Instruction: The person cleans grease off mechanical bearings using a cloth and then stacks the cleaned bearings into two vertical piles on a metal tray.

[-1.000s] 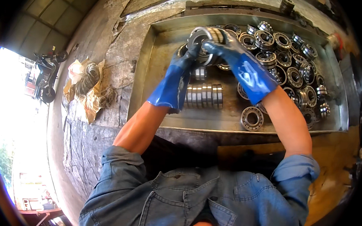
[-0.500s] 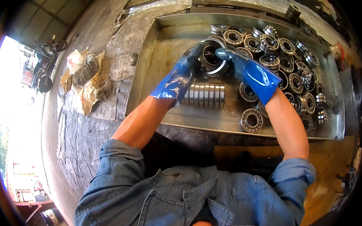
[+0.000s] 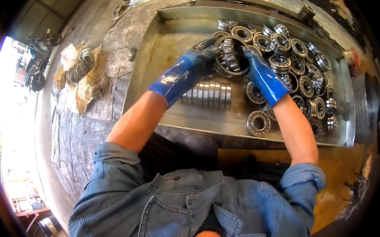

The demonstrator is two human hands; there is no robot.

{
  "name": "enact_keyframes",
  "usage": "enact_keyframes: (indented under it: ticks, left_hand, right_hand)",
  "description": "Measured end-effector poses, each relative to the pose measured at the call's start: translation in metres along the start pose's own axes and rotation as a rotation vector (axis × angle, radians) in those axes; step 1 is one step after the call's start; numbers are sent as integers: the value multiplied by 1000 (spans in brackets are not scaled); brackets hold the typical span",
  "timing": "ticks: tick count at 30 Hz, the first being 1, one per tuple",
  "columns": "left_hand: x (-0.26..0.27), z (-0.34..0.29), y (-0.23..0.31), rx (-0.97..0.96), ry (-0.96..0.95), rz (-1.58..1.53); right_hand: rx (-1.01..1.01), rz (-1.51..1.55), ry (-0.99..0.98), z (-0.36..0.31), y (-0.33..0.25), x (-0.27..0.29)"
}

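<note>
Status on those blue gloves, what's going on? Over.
Left hand and right hand gripping one bearing between them. Rollers showing inside its ring. Loose bearings crowd the right hand's side.

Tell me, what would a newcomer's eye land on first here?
Probably the bright blue gloves: the left hand and right hand hold a metal bearing between them, its roller-filled inner part tilted within the outer ring. Next comes the jumble of bearings crowding the right side of the metal tray, against the neat row of shiny rings nearer the person.
</note>
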State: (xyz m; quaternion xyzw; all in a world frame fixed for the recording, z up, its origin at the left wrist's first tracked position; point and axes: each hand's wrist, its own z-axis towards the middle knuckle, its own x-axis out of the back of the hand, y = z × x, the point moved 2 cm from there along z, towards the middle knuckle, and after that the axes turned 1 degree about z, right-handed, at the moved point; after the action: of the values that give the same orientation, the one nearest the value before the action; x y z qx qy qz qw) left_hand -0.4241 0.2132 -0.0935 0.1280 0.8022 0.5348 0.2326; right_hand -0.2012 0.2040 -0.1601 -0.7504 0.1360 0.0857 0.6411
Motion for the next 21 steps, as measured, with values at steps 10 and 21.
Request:
enact_keyframes:
  ticks: [10,21]
  left_hand:
    - [6,-10,-5,-60,-43,54]
    - [13,-15,-1,-54,-75,-30]
  right_hand:
    - [60,-426,72,-1,-24,-15]
    - [102,-238,-22,-28,-30,-5]
